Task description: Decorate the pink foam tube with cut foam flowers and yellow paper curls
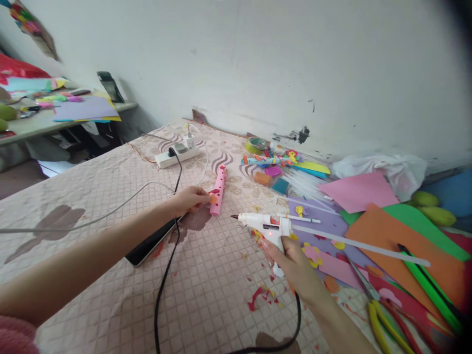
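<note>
My right hand (pixel 289 258) is wrapped around the handle of a white glue gun (pixel 258 221), its dark nozzle pointing left and a long clear glue stick (pixel 361 246) jutting out of its back. My left hand (pixel 191 199) pinches a small orange piece (pixel 213 198), perhaps foam or paper, at the edge of a pink strip (pixel 219 191) with red dots. The strip lies on the patterned tablecloth, and whether the orange piece touches it I cannot tell. Beneath my left wrist lies a black phone (pixel 149 246), partly covered.
A white power strip (pixel 177 156) with plugs stands at the back left. The black cord (pixel 162 290) loops across the cloth. Scissors (pixel 376 305), coloured sheets (pixel 401 246), glue sticks (pixel 302 184) and tape (pixel 255 144) crowd the right side. Red scraps (pixel 256 297) lie in front.
</note>
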{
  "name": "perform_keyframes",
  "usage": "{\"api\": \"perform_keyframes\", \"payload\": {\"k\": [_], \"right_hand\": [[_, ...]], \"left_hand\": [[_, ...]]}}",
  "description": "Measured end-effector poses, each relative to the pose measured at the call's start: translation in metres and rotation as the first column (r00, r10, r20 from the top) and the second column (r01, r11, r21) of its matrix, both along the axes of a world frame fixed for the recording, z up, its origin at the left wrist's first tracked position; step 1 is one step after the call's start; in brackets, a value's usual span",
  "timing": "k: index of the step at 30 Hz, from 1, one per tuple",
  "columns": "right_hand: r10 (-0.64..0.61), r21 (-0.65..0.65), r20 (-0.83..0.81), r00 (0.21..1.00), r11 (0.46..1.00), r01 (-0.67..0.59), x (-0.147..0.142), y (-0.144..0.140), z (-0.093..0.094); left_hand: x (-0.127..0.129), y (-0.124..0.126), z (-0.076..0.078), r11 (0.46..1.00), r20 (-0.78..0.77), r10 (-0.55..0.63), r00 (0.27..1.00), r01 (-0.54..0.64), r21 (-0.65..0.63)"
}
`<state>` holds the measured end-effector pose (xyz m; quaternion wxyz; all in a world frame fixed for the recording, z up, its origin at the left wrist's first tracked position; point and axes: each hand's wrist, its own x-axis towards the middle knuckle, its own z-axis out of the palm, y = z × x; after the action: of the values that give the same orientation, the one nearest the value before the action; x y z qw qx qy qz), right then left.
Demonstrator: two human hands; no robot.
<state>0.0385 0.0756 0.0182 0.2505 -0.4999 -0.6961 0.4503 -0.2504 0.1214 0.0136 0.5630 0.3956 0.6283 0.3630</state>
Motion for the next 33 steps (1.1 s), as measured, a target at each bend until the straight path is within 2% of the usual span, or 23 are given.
{"api": "perform_keyframes", "payload": {"k": [5,10,16,25,33], "right_hand": [[-0.014,-0.02,0.009,1.0,1.0,0.014,-0.001,-0.001,0.001],[0.003,-0.032,-0.006,1.0,0.999,-0.003,0.001,-0.001,0.003],[-0.002,-0.041,0.008,1.0,0.999,0.003,0.001,-0.001,0.004],[-0.006,0.006,0.005,1.0,1.0,0.006,0.001,-0.001,0.003],[0.008,0.02,-0.023,1.0,1.0,-0.008,0.002,-0.001,0.003]], "left_hand": [[-0.001,0.008,-0.01,1.0,0.026,0.005,1.0,-0.005,-0.02],[0.002,0.01,-0.008,0.999,0.011,0.032,0.999,-0.032,-0.024],[0.008,0.008,-0.008,0.997,-0.111,0.069,0.991,-0.066,0.032],[0.01,0.011,-0.013,0.996,-0.154,0.08,0.985,-0.071,0.063],[0.011,0.012,-0.023,0.987,-0.276,0.125,0.953,-0.092,0.13]]}}
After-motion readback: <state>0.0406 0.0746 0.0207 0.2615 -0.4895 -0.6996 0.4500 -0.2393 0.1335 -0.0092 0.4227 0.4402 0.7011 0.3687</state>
